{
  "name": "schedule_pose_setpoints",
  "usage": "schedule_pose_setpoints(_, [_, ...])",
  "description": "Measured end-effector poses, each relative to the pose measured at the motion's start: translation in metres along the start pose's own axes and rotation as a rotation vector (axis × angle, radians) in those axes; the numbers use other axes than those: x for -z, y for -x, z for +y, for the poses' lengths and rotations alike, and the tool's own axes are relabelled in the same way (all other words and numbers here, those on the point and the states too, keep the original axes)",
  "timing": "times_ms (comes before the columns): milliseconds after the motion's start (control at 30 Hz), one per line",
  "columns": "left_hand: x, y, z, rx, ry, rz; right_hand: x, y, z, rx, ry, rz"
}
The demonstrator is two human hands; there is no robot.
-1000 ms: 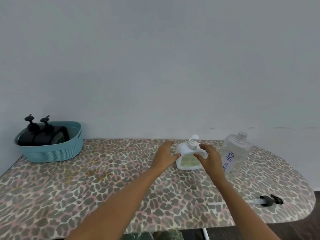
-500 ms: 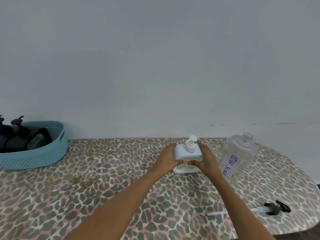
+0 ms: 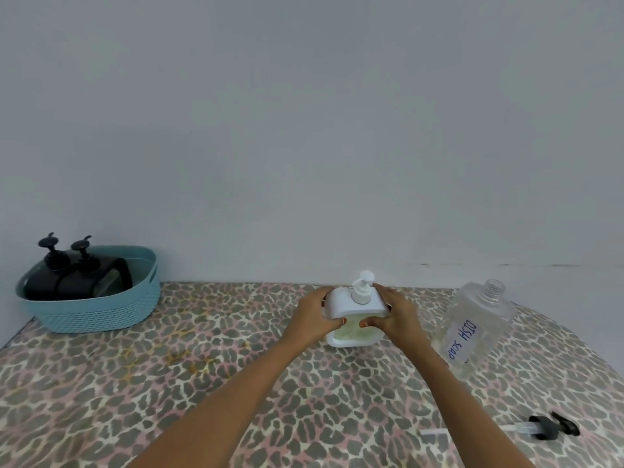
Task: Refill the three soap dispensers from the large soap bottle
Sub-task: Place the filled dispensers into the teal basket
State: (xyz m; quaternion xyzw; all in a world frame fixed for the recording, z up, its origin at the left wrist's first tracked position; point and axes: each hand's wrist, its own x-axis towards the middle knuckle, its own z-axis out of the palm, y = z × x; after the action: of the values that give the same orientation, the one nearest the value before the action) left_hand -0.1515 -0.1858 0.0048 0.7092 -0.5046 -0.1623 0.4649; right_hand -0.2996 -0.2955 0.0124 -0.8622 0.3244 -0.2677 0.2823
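Between both hands (image 3: 312, 315) (image 3: 396, 314) — white dispenser (image 3: 354, 304), seemingly upright

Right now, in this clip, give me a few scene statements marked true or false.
1. Both hands, left and right, grip the white dispenser. True.
2. The clear bottle labelled DISH SOAP has its cap on. False: its neck is open.
3. Two black-pump dispensers sit in the teal basket. True.
4. A black pump lies inside the basket. False: it lies loose on the leopard-print surface, near the right edge.
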Motion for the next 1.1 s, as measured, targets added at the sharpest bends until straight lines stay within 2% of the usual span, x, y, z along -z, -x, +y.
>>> schedule_pose_setpoints(400, [0.138,0.042,-0.005,0.065,-0.090,0.156,-0.046,-0.025,-0.119,0.117,-0.146,-0.151])
schedule_pose_setpoints(833, [0.274,0.072,-0.025,0.123,-0.163,0.332,-0.113,-0.075,-0.246,0.338,-0.145,-0.345])
schedule_pose_setpoints(1100, [0.325,0.064,-0.055,0.230,-0.235,0.469,-0.158,-0.121,-0.299,0.432,-0.134,-0.467])
